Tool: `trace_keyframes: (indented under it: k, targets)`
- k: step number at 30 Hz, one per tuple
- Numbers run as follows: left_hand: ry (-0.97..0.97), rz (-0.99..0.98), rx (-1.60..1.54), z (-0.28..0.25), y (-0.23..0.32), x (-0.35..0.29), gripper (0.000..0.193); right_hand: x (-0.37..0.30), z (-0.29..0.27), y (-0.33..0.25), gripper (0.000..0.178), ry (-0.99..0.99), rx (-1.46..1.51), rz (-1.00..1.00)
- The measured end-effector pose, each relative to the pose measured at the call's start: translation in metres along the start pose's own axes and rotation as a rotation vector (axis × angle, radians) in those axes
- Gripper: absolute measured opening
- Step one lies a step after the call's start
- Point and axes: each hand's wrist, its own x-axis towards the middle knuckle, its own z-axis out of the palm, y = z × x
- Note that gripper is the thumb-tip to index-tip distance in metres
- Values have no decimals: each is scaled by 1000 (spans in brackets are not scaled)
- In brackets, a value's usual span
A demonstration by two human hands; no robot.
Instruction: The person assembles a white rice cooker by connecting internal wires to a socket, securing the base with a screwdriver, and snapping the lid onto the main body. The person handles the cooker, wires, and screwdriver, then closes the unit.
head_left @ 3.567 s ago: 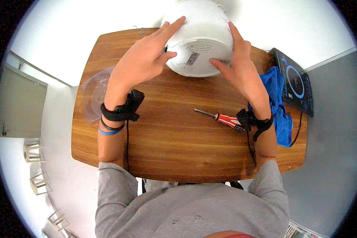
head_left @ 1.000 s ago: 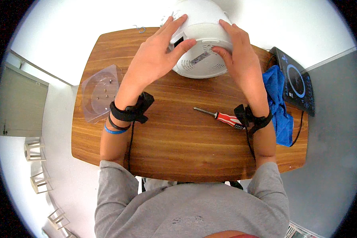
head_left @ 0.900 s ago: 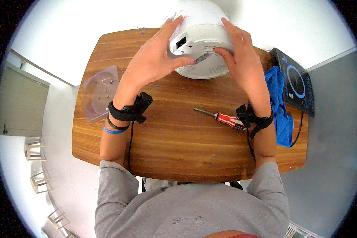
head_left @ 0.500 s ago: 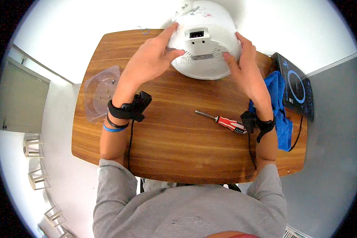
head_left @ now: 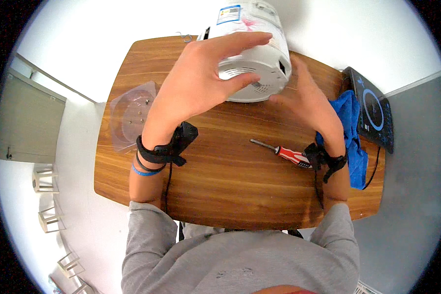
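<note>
A white rice cooker (head_left: 255,61) with a pink flower print lies on its side at the far edge of the table, its slotted base toward me. The dark power socket shows on the base's right side. My left hand (head_left: 206,73) is spread in front of the cooker, thumb and fingers apart; whether the fingertips touch it I cannot tell. My right hand (head_left: 306,98) is curved around the cooker's lower right side, thumb at the base rim, slightly blurred. Below it lies a screwdriver (head_left: 291,156) with a red and white handle, partly hidden by my wrist strap.
At the left, a clear plastic tray (head_left: 120,132) holds several small screws. A blue cloth (head_left: 356,166) lies at the right beside a black induction cooktop (head_left: 372,110). The wooden table (head_left: 225,181) stands against a white wall. Stools (head_left: 49,219) line the far left.
The rice cooker has turned, its socket moving from the top of the base to the right side. My left hand has shifted right across its front and spread; the view has shifted slightly.
</note>
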Motion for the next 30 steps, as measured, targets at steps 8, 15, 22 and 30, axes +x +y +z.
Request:
trace_keyframes:
  k: [8, 15, 22, 30]
  targets:
    - [-7, -58, 287, -27, -41, -7, 96, 7, -6, -7, 100, 134, -44, -292]
    - [-295, -219, 363, -33, -55, -13, 115, 7, -12, -18, 94, 85, -4, -70]
    - [-235, -245, 243, -23, -59, -12, 123, 3, -36, 4, 89, 48, -108, -175]
    - [-212, -56, 89, 2, -57, 1, 113, 4, -30, 14, 103, 363, -257, -282]
